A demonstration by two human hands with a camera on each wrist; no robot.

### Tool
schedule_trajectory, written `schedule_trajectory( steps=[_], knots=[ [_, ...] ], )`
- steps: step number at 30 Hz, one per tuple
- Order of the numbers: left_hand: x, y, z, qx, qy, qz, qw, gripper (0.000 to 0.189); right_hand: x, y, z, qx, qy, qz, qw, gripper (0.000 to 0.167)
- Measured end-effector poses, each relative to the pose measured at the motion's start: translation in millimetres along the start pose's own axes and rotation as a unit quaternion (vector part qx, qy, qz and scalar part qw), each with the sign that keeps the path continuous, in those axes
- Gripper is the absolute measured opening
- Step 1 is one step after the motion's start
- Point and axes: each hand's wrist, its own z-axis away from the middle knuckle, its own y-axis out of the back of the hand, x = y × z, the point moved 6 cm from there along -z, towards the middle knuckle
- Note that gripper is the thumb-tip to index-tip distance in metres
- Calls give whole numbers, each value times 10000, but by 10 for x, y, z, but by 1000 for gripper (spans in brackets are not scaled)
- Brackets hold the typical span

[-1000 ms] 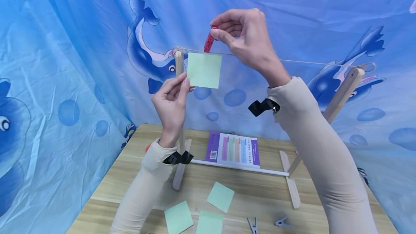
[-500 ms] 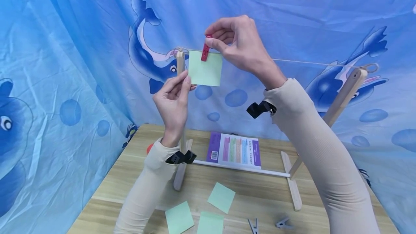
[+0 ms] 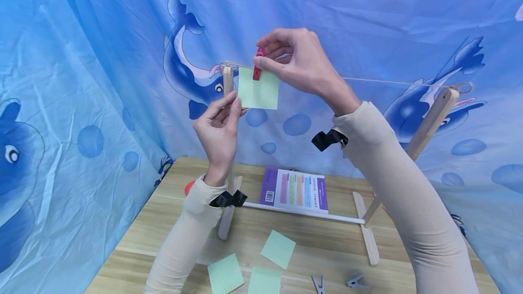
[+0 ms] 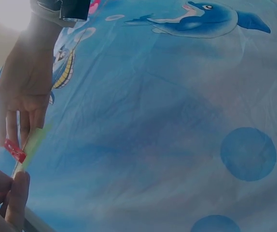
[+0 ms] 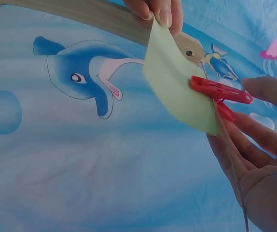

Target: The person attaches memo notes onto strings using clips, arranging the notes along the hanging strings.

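Note:
My left hand point(image 3: 218, 133) pinches the lower left edge of a pale green paper square point(image 3: 265, 92) held up at the string. In the right wrist view the left fingertips grip one corner of the paper point(image 5: 177, 79), which bows slightly. A red clothespin point(image 5: 220, 92) sits over the paper's top edge and the string point(image 5: 235, 166), its handles spread apart. My right hand point(image 3: 302, 58) has thumb and fingers around the clothespin's upper end. In the left wrist view both hands meet at the left, with the red clothespin point(image 4: 16, 151) between them.
The string runs between two wooden posts, left point(image 3: 228, 80) and right point(image 3: 433, 117), joined by a white bar point(image 3: 302, 212). On the table point(image 3: 139, 221) lie several green paper squares point(image 3: 278, 248), grey clothespins point(image 3: 357, 281) and a purple-edged booklet point(image 3: 294, 189). A patterned blue curtain hangs behind.
The right hand has lowered the red clothespin from above the string onto the paper's top edge, and its handles have spread. The left hand keeps its hold, nearly still.

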Motion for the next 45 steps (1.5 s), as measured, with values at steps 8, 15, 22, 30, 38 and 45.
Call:
schedule_trajectory(
  steps=[8, 15, 22, 30, 38, 45],
  knots=[
    [-18, 37, 3, -8, -37, -192, 9998, 24, 41, 32, 31, -65, 32, 75, 9999, 38],
    [-78, 85, 29, -95, 145, -422, 9990, 21, -1, 90, 180, 211, 216, 20, 9995, 36],
    [-95, 144, 69, -134, 54, -557, 9983, 20, -10, 239, 481, 640, 391, 26, 9972, 30],
    [-112, 265, 126, -206, 29, -552, 9983, 15, 56, 390, 952, 973, 618, 51, 9933, 22],
    [-100, 440, 262, -586, -130, -834, 9947, 12, 224, 410, 1506, 801, 623, 276, 9945, 28],
    [-189, 612, 422, -1120, -499, -1204, 9851, 6, 498, 286, 1952, 536, 397, 613, 9959, 30]
  ],
)
